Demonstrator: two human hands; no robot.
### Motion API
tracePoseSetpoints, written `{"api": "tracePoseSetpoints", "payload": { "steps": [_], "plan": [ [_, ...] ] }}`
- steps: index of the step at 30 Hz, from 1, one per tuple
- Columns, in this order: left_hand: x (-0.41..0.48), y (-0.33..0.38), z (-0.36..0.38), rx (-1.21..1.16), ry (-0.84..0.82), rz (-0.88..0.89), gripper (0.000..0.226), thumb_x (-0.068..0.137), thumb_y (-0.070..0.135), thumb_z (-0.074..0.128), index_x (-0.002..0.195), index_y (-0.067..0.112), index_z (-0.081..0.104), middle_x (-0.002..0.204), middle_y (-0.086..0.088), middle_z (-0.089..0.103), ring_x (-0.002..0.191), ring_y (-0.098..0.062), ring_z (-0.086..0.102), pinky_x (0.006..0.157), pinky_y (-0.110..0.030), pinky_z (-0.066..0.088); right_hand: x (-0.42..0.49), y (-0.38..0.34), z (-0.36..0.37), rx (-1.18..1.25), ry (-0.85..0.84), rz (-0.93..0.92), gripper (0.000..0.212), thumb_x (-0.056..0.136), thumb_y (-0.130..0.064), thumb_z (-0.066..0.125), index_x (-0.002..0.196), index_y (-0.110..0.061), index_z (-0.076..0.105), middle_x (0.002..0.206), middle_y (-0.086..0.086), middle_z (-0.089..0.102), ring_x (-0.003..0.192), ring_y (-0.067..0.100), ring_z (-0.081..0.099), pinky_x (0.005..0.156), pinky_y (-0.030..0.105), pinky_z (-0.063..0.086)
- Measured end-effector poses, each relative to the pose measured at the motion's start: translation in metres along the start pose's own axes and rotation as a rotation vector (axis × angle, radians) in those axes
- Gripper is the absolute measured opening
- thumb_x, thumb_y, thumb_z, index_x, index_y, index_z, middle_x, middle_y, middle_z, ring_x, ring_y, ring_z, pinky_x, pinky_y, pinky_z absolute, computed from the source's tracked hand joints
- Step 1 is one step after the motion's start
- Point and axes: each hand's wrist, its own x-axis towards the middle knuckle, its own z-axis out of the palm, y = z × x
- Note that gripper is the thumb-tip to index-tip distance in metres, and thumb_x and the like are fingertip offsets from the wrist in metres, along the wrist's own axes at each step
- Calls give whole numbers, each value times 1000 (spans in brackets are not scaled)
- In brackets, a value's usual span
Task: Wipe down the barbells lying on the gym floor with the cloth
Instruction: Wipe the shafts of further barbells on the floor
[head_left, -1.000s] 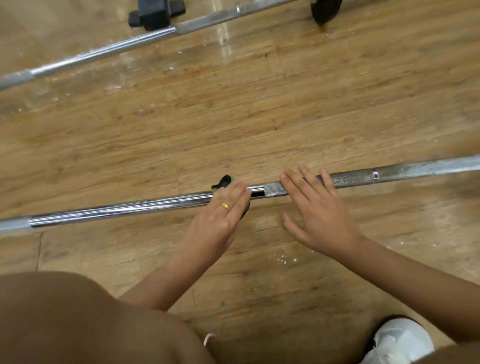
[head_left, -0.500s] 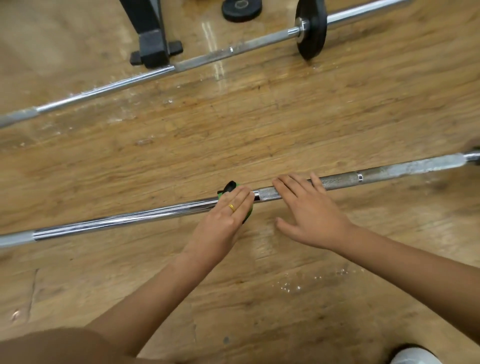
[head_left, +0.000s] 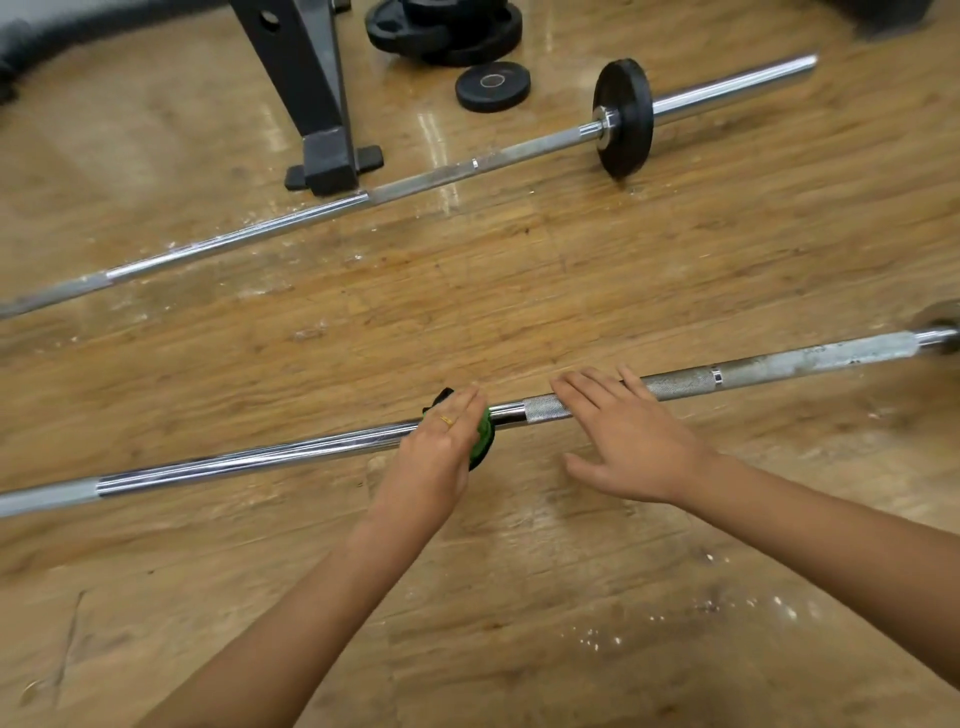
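Green cloth (head_left: 483, 439) sits on the near barbell (head_left: 260, 460), about mid-shaft, just where the smooth chrome meets the knurled section. That bar lies flat on the wood floor (head_left: 519, 286), running left to right in front of us.

Left hand (head_left: 436, 447) covers the cloth, fingers nearly straight across it, pressing it onto the bar. The thumb is hidden, so we cannot tell if it hooks underneath. Right hand (head_left: 623, 441) is flat and spread, fingers resting on the knurl just beside the cloth, thumb out toward the floor, gripping nothing.

Further out, the second barbell (head_left: 467, 169) lies well apart, with one black plate (head_left: 623, 117) on its sleeve. Beyond it are a rack foot (head_left: 324, 161) and a loose plate (head_left: 493, 85). White specks (head_left: 597, 639) dot the floor near us.

Risks, as we judge them:
- The bar is round on a slick floor. A flat right hand only pins it, so a hard wipe stroke could roll it away.
- The cloth is pressed from above, so the underside probably gets missed.
- The knurl could snag the cloth as it crosses.
- A trailing cloth edge may drag floor grit back onto the shaft.
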Motion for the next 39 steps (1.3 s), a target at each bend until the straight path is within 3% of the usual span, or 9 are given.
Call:
{"api": "tracePoseSetpoints", "payload": {
  "steps": [3, 8, 12, 14, 17, 23, 28, 34, 39],
  "plan": [
    [-6, -5, 2, 0, 57, -98, 62, 81, -13, 68, 140, 3, 55, 145, -15, 54, 131, -34, 55, 95, -47, 52, 8, 2, -3, 23, -5, 14, 98, 74, -69, 13, 160, -21, 9, 167, -1, 13, 153, 16, 7, 123, 41, -9],
    [-3, -4, 5, 115, 36, 40, 79, 66, -22, 73, 140, 0, 54, 146, -14, 53, 134, -32, 51, 110, -45, 34, 17, 0, -5, 54, -3, 44, 101, 71, -71, 12, 160, -22, 9, 167, -2, 11, 154, 16, 4, 123, 43, -10],
    [13, -13, -2, 167, -28, 145, 83, 63, -23, 74, 141, 0, 52, 146, -18, 52, 132, -34, 53, 108, -48, 40, 22, 2, -4, 57, 11, 46, 94, 80, -68, 24, 160, -22, 10, 166, -3, 13, 153, 16, 4, 122, 42, -12],
    [17, -19, -1, 123, -39, 85, 77, 73, -18, 72, 144, 1, 48, 149, -17, 49, 135, -33, 51, 104, -51, 49, 24, 4, -5, 56, 5, 43, 92, 81, -67, 28, 160, -21, 10, 166, -3, 13, 153, 16, 4, 122, 42, -12],
    [17, -20, 3, 57, 24, -11, 71, 79, -11, 72, 145, 3, 48, 151, -14, 47, 138, -30, 47, 105, -46, 49, 28, 4, -7, 50, 6, 41, 95, 79, -69, 22, 160, -21, 10, 166, -3, 13, 153, 16, 5, 122, 42, -13],
    [31, -1, 4, 179, -50, 185, 83, 59, -18, 78, 137, -1, 55, 142, -18, 55, 131, -35, 54, 104, -43, 45, 34, 4, -11, 41, -16, 59, 106, 66, -73, 9, 160, -22, 11, 166, -5, 14, 153, 14, 6, 122, 42, -12],
    [25, -22, 3, 49, 27, -51, 73, 78, -15, 70, 144, 5, 49, 150, -13, 49, 135, -32, 51, 103, -45, 51, 33, 8, -12, 41, -37, 45, 104, 68, -72, 10, 160, -23, 6, 167, -5, 8, 153, 13, 2, 122, 41, -14],
    [8, 3, 11, 156, 40, 5, 89, 52, -21, 79, 136, 0, 58, 144, -17, 55, 133, -34, 53, 111, -45, 32, 32, 4, -12, 49, -31, 63, 103, 69, -72, 9, 160, -24, 5, 167, -7, 6, 153, 12, -1, 121, 40, -17],
    [-4, -27, -1, 45, 127, -230, 75, 67, -22, 69, 136, 5, 58, 142, -15, 57, 132, -35, 54, 97, -48, 52, 30, 6, -14, 50, -55, 48, 101, 71, -70, 14, 160, -23, 5, 167, -5, 6, 154, 13, 1, 122, 41, -14]
  ]
}}
